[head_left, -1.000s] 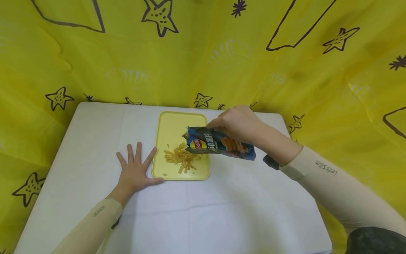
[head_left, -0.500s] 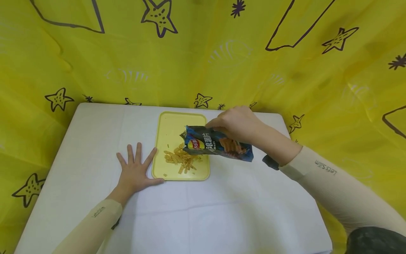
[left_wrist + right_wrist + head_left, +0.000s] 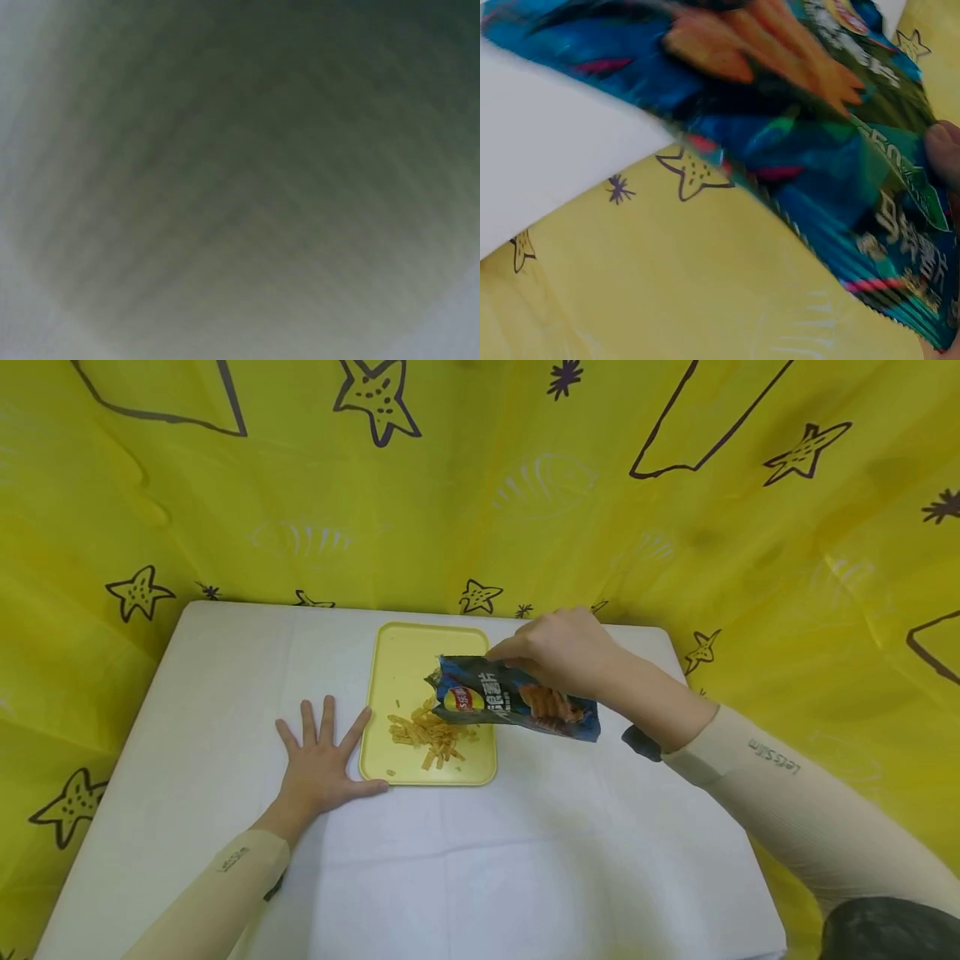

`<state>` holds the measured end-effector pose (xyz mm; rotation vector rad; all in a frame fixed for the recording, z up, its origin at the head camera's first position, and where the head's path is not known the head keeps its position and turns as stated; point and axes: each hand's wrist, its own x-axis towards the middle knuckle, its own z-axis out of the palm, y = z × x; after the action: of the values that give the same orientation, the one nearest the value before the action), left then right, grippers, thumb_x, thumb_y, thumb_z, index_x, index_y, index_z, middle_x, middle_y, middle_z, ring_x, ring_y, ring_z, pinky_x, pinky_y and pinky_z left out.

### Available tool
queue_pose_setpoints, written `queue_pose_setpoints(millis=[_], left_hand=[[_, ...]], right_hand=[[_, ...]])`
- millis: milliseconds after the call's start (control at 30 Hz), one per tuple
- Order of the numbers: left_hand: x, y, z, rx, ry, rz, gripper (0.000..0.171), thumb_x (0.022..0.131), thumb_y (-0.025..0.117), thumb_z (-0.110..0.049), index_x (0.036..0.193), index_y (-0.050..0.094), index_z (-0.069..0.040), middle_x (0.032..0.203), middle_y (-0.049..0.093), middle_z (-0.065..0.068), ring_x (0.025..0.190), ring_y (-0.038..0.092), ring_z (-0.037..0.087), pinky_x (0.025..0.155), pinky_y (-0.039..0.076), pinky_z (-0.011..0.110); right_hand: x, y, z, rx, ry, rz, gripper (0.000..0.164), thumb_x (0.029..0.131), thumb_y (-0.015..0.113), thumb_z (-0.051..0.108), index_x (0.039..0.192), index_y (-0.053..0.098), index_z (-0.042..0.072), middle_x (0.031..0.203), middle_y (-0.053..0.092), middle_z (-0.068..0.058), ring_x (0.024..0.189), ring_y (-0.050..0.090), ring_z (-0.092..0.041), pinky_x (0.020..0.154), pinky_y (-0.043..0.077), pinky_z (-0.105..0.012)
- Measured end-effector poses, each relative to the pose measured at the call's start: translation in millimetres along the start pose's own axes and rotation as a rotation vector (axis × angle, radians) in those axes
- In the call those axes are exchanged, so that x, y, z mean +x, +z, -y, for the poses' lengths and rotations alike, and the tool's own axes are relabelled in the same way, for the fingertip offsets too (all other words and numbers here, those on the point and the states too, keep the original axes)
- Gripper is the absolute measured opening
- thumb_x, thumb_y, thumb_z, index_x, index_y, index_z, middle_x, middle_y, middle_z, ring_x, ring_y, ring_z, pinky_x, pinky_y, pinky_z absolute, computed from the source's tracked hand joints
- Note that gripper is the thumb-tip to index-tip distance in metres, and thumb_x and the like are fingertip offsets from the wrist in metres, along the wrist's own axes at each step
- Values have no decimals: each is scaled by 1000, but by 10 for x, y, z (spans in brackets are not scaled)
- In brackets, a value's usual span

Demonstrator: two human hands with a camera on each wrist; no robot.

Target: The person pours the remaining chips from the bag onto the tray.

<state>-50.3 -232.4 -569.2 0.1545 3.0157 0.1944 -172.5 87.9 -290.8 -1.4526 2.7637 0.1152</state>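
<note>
My right hand (image 3: 566, 647) grips a dark blue chip bag (image 3: 517, 702) by its upper edge, above the right side of a yellow tray (image 3: 390, 660). The bag lies nearly level, its torn end pointing left over a heap of chip pieces (image 3: 427, 735) on the tray. In the right wrist view the chip bag (image 3: 727, 82) fills the upper part, with a fingertip (image 3: 945, 150) at its right edge. My left hand (image 3: 318, 772) lies on the table with fingers spread; its thumb and index finger touch the tray's left side. The left wrist view shows only blurred sleeve fabric.
A white cloth covers the table (image 3: 480, 877). Behind and beside it hangs a yellow curtain (image 3: 450, 510) printed with starfish and shells. A few crumbs lie scattered on the tray around the heap.
The chip bag has shifted slightly left and its closed end has dipped a little in my right hand. My left hand and the tray have stayed put.
</note>
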Motion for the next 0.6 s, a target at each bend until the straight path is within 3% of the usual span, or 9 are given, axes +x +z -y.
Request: queue_pose_setpoints(millis=[600], left_hand=[[-15, -11, -11, -9, -2, 12, 122, 63, 36, -102, 161, 11, -34, 164, -12, 27, 144, -21, 56, 101, -19, 78]], right_hand=[[5, -8, 28, 7, -10, 4, 19, 95, 69, 28, 110, 78, 33, 92, 77, 7, 55, 57, -12, 40, 38, -27]])
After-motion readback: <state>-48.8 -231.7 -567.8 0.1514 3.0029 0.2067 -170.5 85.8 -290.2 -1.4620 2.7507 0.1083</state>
